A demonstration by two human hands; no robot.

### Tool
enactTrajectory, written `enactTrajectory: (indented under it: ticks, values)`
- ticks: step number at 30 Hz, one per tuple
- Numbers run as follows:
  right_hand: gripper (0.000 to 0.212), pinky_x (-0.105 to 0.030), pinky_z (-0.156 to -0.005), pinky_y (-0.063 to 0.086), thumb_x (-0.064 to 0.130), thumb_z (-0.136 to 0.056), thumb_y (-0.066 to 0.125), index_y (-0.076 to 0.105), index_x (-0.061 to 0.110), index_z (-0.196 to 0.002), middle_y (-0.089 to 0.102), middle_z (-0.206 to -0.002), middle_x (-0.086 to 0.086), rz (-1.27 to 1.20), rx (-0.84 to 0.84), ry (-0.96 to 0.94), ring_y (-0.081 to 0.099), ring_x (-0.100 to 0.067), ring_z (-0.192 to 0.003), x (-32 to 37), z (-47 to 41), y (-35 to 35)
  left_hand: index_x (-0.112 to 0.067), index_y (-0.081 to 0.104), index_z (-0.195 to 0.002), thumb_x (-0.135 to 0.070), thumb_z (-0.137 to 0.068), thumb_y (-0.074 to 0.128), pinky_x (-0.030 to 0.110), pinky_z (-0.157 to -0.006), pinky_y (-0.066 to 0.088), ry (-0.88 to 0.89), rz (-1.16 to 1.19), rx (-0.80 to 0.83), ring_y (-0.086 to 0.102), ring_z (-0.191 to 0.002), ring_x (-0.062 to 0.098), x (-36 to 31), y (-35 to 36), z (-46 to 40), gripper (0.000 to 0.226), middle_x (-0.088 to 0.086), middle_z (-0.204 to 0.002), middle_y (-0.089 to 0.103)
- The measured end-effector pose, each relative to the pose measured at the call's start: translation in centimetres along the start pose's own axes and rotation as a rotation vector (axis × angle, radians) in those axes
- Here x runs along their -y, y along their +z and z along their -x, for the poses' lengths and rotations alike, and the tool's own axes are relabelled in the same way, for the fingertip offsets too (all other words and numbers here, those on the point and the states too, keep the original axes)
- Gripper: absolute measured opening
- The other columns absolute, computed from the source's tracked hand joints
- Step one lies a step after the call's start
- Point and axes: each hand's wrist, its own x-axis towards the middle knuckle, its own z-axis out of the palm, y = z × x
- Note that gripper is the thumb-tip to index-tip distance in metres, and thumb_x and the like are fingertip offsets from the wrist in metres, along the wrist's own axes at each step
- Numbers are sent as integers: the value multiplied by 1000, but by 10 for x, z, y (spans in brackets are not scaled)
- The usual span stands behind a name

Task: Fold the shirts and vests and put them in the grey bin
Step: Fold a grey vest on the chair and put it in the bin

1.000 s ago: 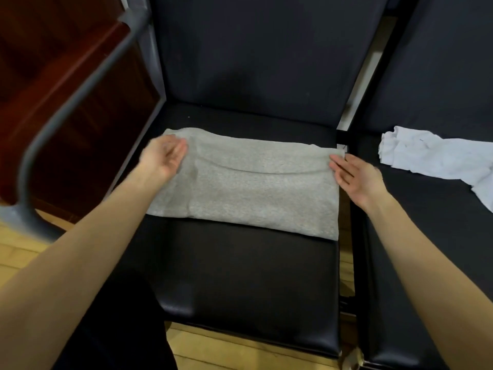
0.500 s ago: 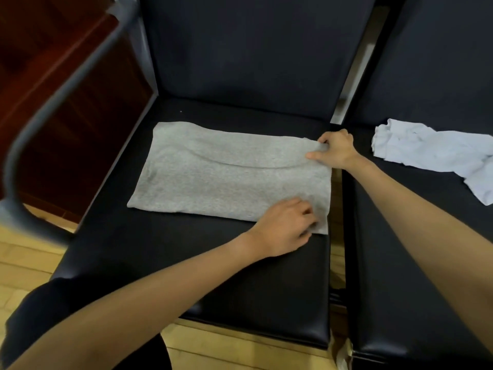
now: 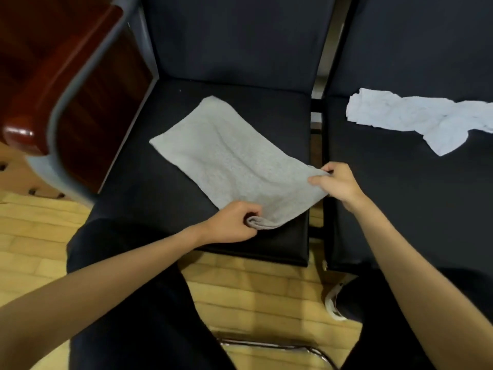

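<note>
A folded grey shirt point(image 3: 226, 158) lies slantwise on the black seat point(image 3: 165, 182) of the left chair. My left hand point(image 3: 234, 225) grips the shirt's near corner, which is bunched in the fingers at the seat's front edge. My right hand point(image 3: 337, 182) pinches the right corner and lifts it slightly off the seat. A crumpled white garment point(image 3: 416, 118) lies on the seat of the right chair. No grey bin is in view.
A wooden armrest on a grey metal frame point(image 3: 66, 84) stands at the left of the chair. A narrow gap point(image 3: 316, 156) separates the two seats. Wooden floor point(image 3: 256, 295) and my dark-clothed legs fill the foreground, with a chrome bar point(image 3: 280, 345) below.
Both hands went from resting at the shirt's sides to gripping its right-hand corners. The shirt has been pulled toward me and now lies slanted, its right end raised.
</note>
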Motion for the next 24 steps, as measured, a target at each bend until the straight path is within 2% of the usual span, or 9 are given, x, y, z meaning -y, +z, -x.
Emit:
enactTrajectory:
  ticks: [2, 5, 9, 12, 15, 17, 19, 21, 24]
  values:
    - [17, -28, -63, 43, 14, -80, 72, 57, 13, -88, 55, -92, -2, -85, -5, 65, 55, -17, -85, -7, 36, 1, -15, 50, -65, 0, -68, 56, 26, -56, 31, -46, 102, 4, 42, -58, 4, -6, 6, 31, 16, -5, -62, 47]
    - [30, -26, -56, 45, 13, -81, 69, 57, 14, -109, 53, -100, -3, -216, -38, 155, 53, -14, -77, -15, 83, -1, -23, 50, -63, -1, -71, 60, 25, -57, 32, -87, 229, 16, 41, -60, 3, -17, 13, 69, 26, -12, -60, 45]
    - [30, -18, -38, 33, 11, -86, 64, 63, 22, -113, 54, -86, -4, -417, 66, 173, 43, -10, -52, -12, 115, -7, -10, 56, -68, 9, -74, 60, 19, -58, 38, -162, 424, 20, 47, -63, 7, -28, 8, 101, 20, -6, -65, 51]
    - [19, -16, -38, 31, 9, -91, 59, 69, 10, -108, 58, -77, -6, -721, 191, 218, 42, -7, -48, 6, 111, -3, -3, 53, -70, 0, -64, 58, 21, -58, 41, -270, 647, -184, 49, -63, 12, -30, -2, 107, 8, 4, -65, 47]
    - [16, -15, -47, 45, 8, -90, 61, 69, 4, -104, 67, -85, -8, -971, 225, 307, 61, -9, -62, 30, 97, 12, 0, 56, -79, -3, -73, 61, 39, -67, 50, -382, 747, -498, 57, -74, 25, -23, -8, 97, 9, 11, -76, 53]
    - [18, -19, -60, 54, 6, -88, 63, 69, 3, -105, 69, -98, -11, -1011, 199, 307, 70, -16, -83, 41, 83, 26, -2, 61, -90, -3, -84, 62, 37, -66, 58, -453, 605, -724, 65, -80, 19, -18, -11, 88, 6, 6, -87, 64]
    - [22, -25, -75, 57, 5, -87, 65, 66, 3, -109, 64, -109, -14, -1027, 189, 312, 67, -23, -102, 47, 68, 42, -8, 63, -100, -6, -87, 64, 28, -64, 59, -509, 503, -882, 66, -84, 12, -9, -13, 77, 14, 1, -93, 66]
    - [31, -29, -82, 56, 5, -87, 65, 61, 1, -118, 55, -122, -21, -1026, 182, 326, 61, -28, -114, 49, 55, 55, -7, 63, -105, -8, -86, 67, 25, -74, 55, -548, 419, -937, 63, -86, 11, 3, -15, 66, 20, -2, -93, 65]
    - [41, -33, -87, 55, 4, -90, 62, 53, -2, -129, 52, -130, -24, -1000, 175, 306, 59, -31, -116, 46, 41, 72, -5, 62, -107, -8, -86, 68, 26, -77, 51, -578, 319, -965, 60, -84, 12, 15, -15, 55, 22, -1, -92, 61]
